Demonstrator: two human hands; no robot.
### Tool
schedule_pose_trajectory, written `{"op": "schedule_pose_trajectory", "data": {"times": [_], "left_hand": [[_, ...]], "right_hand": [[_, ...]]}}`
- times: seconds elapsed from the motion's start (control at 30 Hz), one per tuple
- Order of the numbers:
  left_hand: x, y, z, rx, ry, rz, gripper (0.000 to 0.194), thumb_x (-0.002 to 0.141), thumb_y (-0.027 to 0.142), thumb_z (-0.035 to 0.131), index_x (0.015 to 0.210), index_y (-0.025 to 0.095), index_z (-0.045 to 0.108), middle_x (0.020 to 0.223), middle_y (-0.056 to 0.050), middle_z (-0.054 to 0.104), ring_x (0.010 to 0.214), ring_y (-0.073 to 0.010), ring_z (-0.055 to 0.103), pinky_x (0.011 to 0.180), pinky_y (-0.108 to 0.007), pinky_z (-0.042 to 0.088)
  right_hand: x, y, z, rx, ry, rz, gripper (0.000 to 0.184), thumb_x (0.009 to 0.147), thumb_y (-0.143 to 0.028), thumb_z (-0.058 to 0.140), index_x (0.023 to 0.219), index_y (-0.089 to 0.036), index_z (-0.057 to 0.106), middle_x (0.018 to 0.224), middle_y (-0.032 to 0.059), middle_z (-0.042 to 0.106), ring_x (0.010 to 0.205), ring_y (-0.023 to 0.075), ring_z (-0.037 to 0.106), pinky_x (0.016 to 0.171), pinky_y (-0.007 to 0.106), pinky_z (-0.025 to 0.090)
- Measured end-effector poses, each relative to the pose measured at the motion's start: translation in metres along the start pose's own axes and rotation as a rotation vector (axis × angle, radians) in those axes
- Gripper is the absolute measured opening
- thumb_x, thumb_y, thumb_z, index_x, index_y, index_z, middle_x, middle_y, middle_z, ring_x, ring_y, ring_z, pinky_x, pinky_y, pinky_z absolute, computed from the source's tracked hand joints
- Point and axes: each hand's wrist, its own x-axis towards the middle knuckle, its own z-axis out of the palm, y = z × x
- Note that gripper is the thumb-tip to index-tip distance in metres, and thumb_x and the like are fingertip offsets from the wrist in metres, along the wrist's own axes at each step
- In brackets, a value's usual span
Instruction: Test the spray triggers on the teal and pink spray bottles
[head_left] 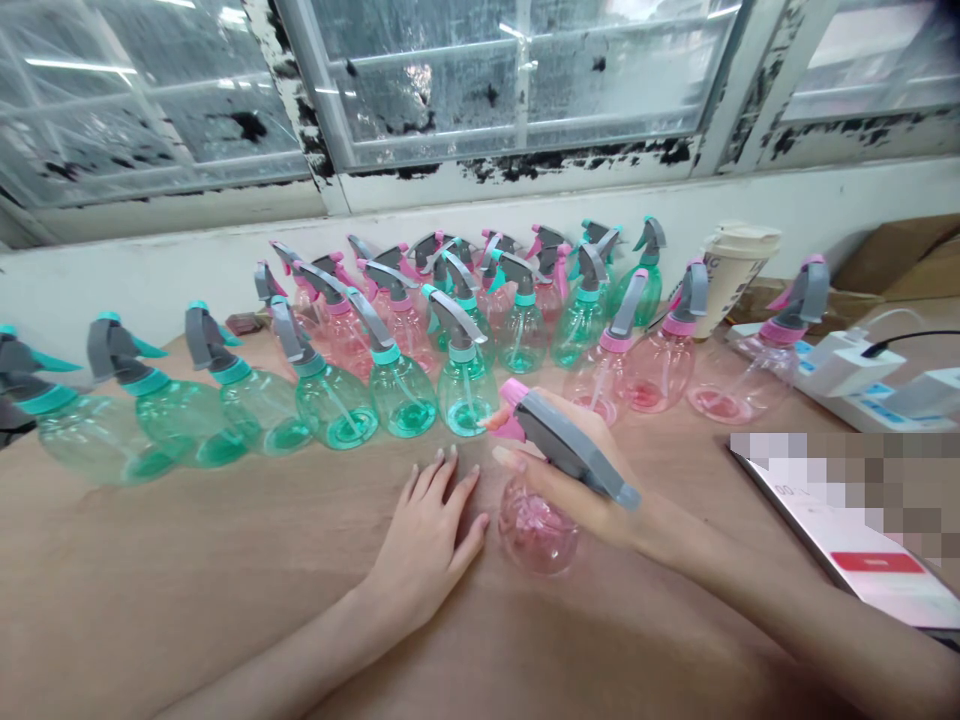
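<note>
My right hand (592, 470) is closed around the neck of a pink spray bottle (538, 535), whose grey head with a pink nozzle points to the far left. The bottle's round, see-through body shows below my fingers. My left hand (431, 530) lies flat on the wooden table (247, 580), fingers stretched forward, just left of that bottle and apart from it. Beyond my hands stands a row of green spray bottles, the nearest being a green spray bottle (466, 390). Another pink spray bottle (600, 375) stands just behind my right hand.
Several more pink and green spray bottles crowd the back near the wall. At right are a paper cup (739, 270), a power strip (885, 400) with white plugs, a cardboard box (900, 255) and a tablet-like screen (862, 520). Windows (517, 70) rise behind.
</note>
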Motion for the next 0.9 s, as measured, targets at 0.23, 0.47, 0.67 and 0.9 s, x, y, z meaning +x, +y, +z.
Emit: {"op": "schedule_pose_trajectory", "data": {"times": [0.23,0.47,0.67,0.9], "left_hand": [[-0.0006,-0.0019,0.0031,0.028,0.022,0.001,0.042,0.097,0.034,0.047,0.134,0.015,0.053,0.144,-0.018,0.049,0.133,-0.0344,0.043,0.107,-0.058,0.036],[-0.0006,-0.0021,0.0028,0.013,0.022,0.010,0.043,0.097,0.033,0.046,0.134,0.013,0.052,0.142,-0.018,0.050,0.132,-0.0341,0.044,0.109,-0.057,0.034],[-0.0006,-0.0024,0.0026,-0.005,0.040,0.012,0.041,0.097,0.033,0.045,0.133,0.016,0.052,0.141,-0.016,0.051,0.132,-0.0336,0.044,0.108,-0.057,0.034],[-0.0003,-0.0020,0.0026,0.008,0.028,0.012,0.042,0.097,0.033,0.045,0.133,0.014,0.053,0.142,-0.018,0.050,0.132,-0.0346,0.044,0.108,-0.057,0.034]], "right_hand": [[0.0013,-0.0020,-0.0034,-0.004,-0.045,-0.037,0.019,0.091,-0.024,0.054,0.075,-0.021,0.045,0.067,-0.0054,0.044,0.057,0.0091,0.042,0.054,0.025,0.039],[-0.0013,0.0033,0.0008,-0.003,0.007,-0.001,0.009,0.087,-0.023,0.063,0.094,-0.020,0.057,0.079,-0.0019,0.058,0.065,0.0111,0.055,0.062,0.026,0.046],[-0.0035,0.0044,0.0003,-0.006,0.001,-0.024,0.011,0.087,-0.022,0.062,0.097,-0.020,0.058,0.085,0.0002,0.060,0.074,0.0137,0.058,0.070,0.028,0.049],[-0.0029,0.0026,-0.0002,0.018,-0.013,0.008,0.017,0.086,-0.022,0.064,0.103,-0.020,0.061,0.089,0.0011,0.065,0.077,0.0142,0.062,0.074,0.027,0.051]]}}
